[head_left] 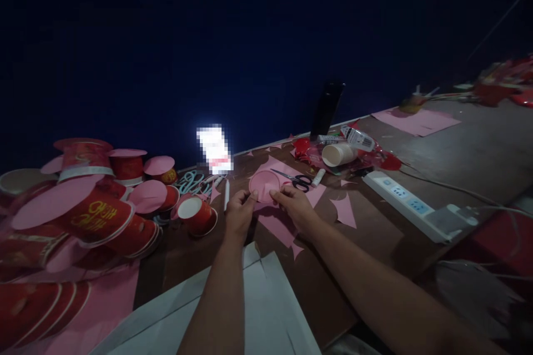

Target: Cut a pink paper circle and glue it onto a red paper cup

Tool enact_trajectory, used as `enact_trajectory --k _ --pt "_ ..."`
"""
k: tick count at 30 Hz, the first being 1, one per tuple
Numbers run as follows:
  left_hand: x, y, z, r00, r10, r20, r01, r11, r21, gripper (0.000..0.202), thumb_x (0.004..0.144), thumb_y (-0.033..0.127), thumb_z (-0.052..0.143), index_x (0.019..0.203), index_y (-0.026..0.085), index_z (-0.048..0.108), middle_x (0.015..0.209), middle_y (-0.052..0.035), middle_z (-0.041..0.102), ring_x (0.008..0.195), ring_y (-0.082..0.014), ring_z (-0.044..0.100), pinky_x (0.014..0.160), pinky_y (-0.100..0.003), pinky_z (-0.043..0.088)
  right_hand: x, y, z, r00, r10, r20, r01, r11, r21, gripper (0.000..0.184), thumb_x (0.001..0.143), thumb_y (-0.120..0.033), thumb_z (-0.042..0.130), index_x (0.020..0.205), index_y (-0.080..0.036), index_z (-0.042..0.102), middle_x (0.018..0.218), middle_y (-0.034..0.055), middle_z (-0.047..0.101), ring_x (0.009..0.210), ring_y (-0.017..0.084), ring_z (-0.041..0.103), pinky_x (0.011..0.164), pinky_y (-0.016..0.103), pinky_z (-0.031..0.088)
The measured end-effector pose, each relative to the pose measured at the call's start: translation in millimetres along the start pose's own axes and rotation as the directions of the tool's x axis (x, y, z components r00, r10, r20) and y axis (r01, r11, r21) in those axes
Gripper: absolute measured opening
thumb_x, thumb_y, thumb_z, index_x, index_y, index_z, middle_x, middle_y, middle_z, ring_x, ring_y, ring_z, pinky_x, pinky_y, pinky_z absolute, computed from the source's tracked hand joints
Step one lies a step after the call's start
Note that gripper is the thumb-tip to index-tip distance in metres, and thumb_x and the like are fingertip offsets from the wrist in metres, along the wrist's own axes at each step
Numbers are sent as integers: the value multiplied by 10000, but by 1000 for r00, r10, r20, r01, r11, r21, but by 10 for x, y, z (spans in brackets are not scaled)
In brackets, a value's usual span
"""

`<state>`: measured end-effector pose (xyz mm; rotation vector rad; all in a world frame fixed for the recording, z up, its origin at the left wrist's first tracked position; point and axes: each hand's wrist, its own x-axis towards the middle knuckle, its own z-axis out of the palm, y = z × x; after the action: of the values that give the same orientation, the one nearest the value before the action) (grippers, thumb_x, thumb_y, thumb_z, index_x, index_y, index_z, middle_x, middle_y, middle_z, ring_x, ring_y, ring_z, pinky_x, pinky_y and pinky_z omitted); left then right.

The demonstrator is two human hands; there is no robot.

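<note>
My left hand (240,212) and my right hand (293,204) are both closed in a pinch on one pink paper circle (264,185), left fingers on its left edge, right fingers on its lower right edge. The circle is held just above the brown table (375,233). Under and around it lie pink paper offcuts (345,211). Black-handled scissors (298,179) rest just beyond my right hand. A red paper cup (196,214) lies on its side to the left of my left hand.
A heap of red cups capped with pink discs (83,205) fills the left. A white power strip (406,204) with cables lies at right. A pale cup (338,154), a white pen (227,195), teal scissors (190,182) and white paper (258,310) near me.
</note>
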<state>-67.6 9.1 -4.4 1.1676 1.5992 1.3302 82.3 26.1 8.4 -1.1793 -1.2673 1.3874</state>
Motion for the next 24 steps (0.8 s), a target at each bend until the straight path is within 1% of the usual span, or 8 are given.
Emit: enact_trajectory --k 4,7,11,14,19,24 --pt "-3 8 8 998 -27 55 30 998 -51 382 705 520 576 789 151 630 532 30 495 492 -92 445 495 -208 376 10 31 5 1000 -20 -16 20 1000 -11 309 724 -435 628 587 -167 557 475 -53 449 452 77 368 445 219 256" --pt "-11 16 9 996 -56 65 58 997 -42 408 690 526 591 812 141 640 526 26 501 489 -97 451 494 -213 375 11 50 8 999 -39 -15 39 999 -3 307 727 -432 621 585 -169 553 487 -52 454 460 76 375 449 217 267" --pt "-19 7 7 996 -58 65 59 998 -21 398 689 531 594 767 142 634 519 25 503 476 -93 438 481 -211 358 7 51 24 999 -35 -14 35 999 -13 309 719 -445 615 596 -168 559 496 -52 463 459 78 382 451 215 277" --pt "-21 -2 7 995 -64 75 67 997 -47 393 682 535 604 723 144 615 488 37 475 451 -84 412 461 -204 335 6 43 39 1000 -12 -20 12 1000 -8 319 704 -453 624 592 -163 551 504 -46 480 460 79 389 450 216 286" --pt "-21 -10 19 988 -121 100 132 986 -105 393 669 542 625 665 155 553 435 60 411 397 -64 340 397 -188 264 11 56 43 999 -2 -37 2 1000 -5 311 707 -443 621 590 -166 545 472 -54 451 437 77 367 432 218 278" --pt "-12 -30 31 981 -157 111 171 975 -138 399 663 546 636 680 162 529 443 59 423 384 -59 337 370 -181 241 23 71 45 999 -12 -46 12 1000 -2 298 713 -426 615 587 -169 533 487 -50 465 438 77 371 426 217 266"
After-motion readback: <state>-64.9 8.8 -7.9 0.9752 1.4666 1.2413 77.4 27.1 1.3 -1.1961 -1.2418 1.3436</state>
